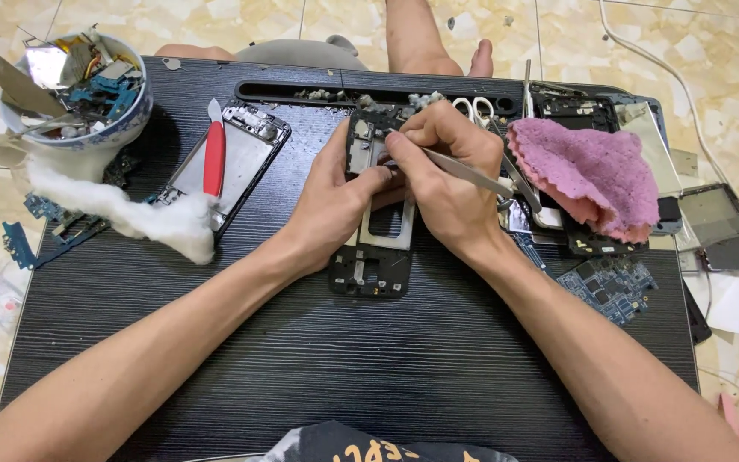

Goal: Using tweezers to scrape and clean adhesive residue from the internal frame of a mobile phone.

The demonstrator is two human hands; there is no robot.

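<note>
Steel tweezers (472, 175) pinched in your right hand (446, 171); left hand (335, 201) grips phone frame (374, 248). Step: picking inside frame. Next likely needs steady tips.

The near half of the table (318, 376) is left bare between the forearms. The left side is blocked by a bowl (79, 94), cotton (138, 214) and a second frame (241, 162); the right by a cloth (583, 175) and boards (613, 287).
</note>
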